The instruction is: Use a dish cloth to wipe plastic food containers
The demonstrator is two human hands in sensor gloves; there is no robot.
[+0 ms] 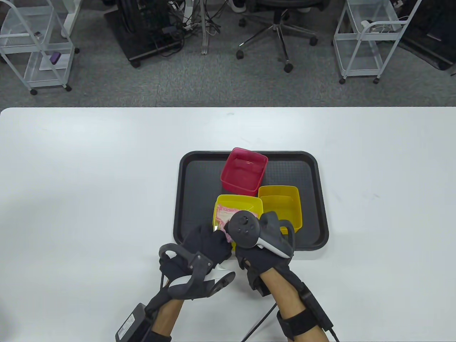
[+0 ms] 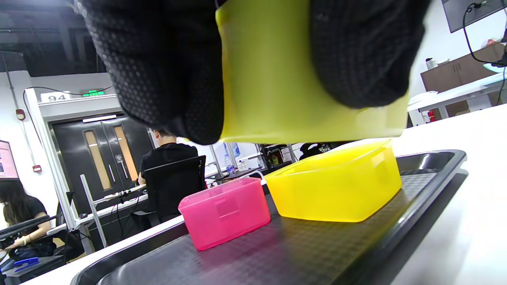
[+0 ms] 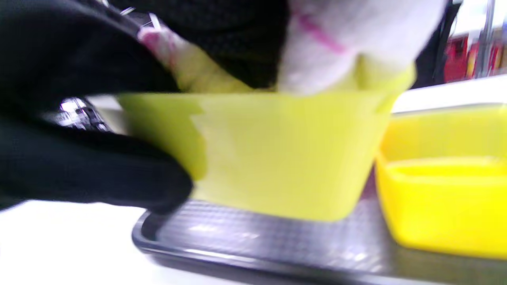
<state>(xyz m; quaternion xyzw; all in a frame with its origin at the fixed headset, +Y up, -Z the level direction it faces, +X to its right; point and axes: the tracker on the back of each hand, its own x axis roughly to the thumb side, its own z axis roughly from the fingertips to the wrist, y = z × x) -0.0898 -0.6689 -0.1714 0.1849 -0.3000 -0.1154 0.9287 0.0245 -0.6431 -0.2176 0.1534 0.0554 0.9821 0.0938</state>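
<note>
White counter, black tray. Left hand grips lime tub by its near wall, lifted off tray. Right hand presses cloth inside tub, fingers closed on it.

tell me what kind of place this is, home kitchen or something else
Probably an office or lab workspace, not a kitchen: a black swivel office chair and white wire trolleys stand on grey carpet behind the white table, and the left wrist view shows a seated person at a desk.
</note>
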